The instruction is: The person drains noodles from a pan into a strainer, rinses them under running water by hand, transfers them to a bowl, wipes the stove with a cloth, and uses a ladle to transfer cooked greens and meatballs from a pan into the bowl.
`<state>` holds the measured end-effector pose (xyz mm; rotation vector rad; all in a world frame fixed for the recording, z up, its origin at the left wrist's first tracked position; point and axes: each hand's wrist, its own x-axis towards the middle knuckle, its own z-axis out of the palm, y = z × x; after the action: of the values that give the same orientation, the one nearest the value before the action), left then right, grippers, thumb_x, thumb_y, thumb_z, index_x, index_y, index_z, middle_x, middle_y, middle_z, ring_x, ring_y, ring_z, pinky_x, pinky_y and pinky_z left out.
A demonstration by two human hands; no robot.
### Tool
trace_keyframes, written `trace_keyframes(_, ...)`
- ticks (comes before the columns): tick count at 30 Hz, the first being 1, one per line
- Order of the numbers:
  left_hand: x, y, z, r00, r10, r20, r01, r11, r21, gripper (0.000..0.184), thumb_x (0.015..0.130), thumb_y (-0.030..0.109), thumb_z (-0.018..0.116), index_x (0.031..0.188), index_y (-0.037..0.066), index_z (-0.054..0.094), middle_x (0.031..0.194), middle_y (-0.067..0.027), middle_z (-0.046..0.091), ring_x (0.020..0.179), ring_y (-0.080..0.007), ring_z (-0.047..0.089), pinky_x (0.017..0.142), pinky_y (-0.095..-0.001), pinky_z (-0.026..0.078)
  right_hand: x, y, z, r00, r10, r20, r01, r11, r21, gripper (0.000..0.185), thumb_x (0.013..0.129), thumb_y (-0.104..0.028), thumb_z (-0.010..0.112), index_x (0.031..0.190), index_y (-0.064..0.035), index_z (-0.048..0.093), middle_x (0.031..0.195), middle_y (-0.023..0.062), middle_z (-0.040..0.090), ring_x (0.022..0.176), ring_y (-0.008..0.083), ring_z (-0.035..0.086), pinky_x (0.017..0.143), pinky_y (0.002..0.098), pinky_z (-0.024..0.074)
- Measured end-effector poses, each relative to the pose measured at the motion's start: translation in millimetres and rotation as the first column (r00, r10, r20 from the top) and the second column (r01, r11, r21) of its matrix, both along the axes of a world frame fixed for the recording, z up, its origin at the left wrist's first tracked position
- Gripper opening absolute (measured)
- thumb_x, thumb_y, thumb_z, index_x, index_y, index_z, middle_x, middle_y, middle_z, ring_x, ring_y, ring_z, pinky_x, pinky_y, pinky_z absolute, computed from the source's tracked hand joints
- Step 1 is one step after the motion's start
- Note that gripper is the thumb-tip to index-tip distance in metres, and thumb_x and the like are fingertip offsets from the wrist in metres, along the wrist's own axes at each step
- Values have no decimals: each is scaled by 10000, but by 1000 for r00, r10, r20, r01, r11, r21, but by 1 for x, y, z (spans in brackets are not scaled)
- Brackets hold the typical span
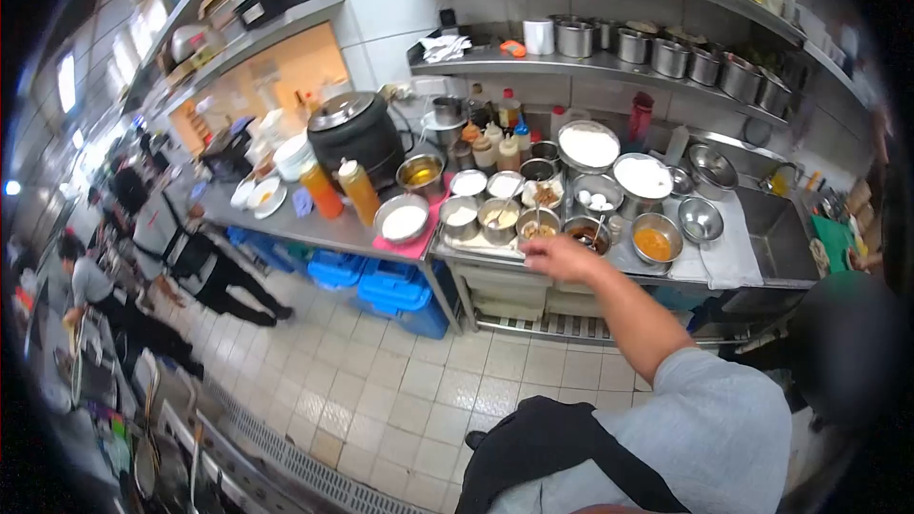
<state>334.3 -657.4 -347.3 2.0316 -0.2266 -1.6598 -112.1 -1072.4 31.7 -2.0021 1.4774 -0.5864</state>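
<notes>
My right hand reaches over the front edge of the steel counter, palm down. Its fingers are loosely stretched and slightly apart, with nothing visible between them. Just beyond the fingertips is a steel pot of chopped food. To its right, a pot of dark sauce has spoons in it. On the left, a pot of pale cream also holds a spoon. A bowl of eggs and a bowl of orange liquid are farther right. My left hand is outside the view.
A large black pot, sauce bottles and a bowl of white food stand left. Blue bins are below. A sink is at right. Co-workers stand far left; a dark blurred shape is close right.
</notes>
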Motion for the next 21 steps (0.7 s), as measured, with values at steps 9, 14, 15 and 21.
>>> trace_keyframes(9,131,-189,15,980,162,118,-146,980,-133,439,911,277,554,1259,14,512,1259,-171,549,946,-328,622,739,-432,535,-109,-66,238,920,-391,35,310,670,-675,351,891,-181,564,1221,-64,580,1211,101,583,1111,208,557,970,334,428)
trace_keyframes(14,97,-285,46,962,213,170,-161,947,-278,325,911,295,540,1169,124,442,976,-92,578,663,-298,590,548,-417,462,-171,-124,343,851,-523,-59,202,429,-881,369,886,-167,575,1238,-55,564,1160,97,613,1105,187,554,955,320,424)
trace_keyframes(15,84,-291,38,962,216,168,-164,946,-280,325,911,295,540,1169,124,442,976,-92,578,663,-298,590,548,-417,462,-183,-139,359,829,-554,-77,124,317,-940,354,896,-200,591,1219,-58,579,1123,81,618,1027,161,571,896,288,442)
trace_keyframes(21,-24,-300,3,999,-17,-43,13,994,-107,336,846,316,607,1098,110,524,960,-133,606,741,-334,613,608,-469,472,-174,-202,442,800,-600,29,16,-28,-999,305,858,-143,530,1112,10,600,1041,183,645,1018,323,595,899,372,460)
